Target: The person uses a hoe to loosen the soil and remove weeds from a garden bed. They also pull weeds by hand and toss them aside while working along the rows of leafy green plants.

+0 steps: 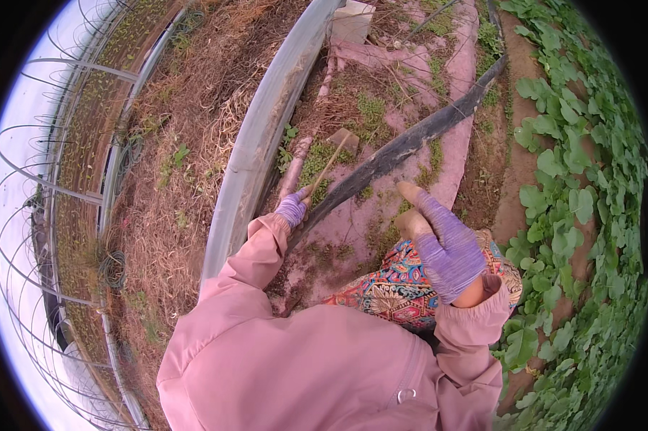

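Note:
My left hand [294, 208], in a purple knit glove, grips the thin wooden handle [329, 164] of a hoe. The flat, soil-coloured blade [345, 141] of this hoe is at the far end, over low green weeds [317, 169]. My right hand [443, 245] wears a matching glove with tan fingertips. It hovers over my patterned trousers [399, 285], thumb and fingers apart, with nothing in it. Between my hands a flat black hose [394, 153] runs diagonally across a dirty pinkish ground sheet [456, 156].
Translucent plastic sheeting [265, 124] makes a low wall at my left, with dry grass [194, 134] beyond. Leafy green crops [566, 178] grow in rows on the right. A pale block [352, 21] stands ahead among dry stems. Bare greenhouse hoops [44, 183] rise at far left.

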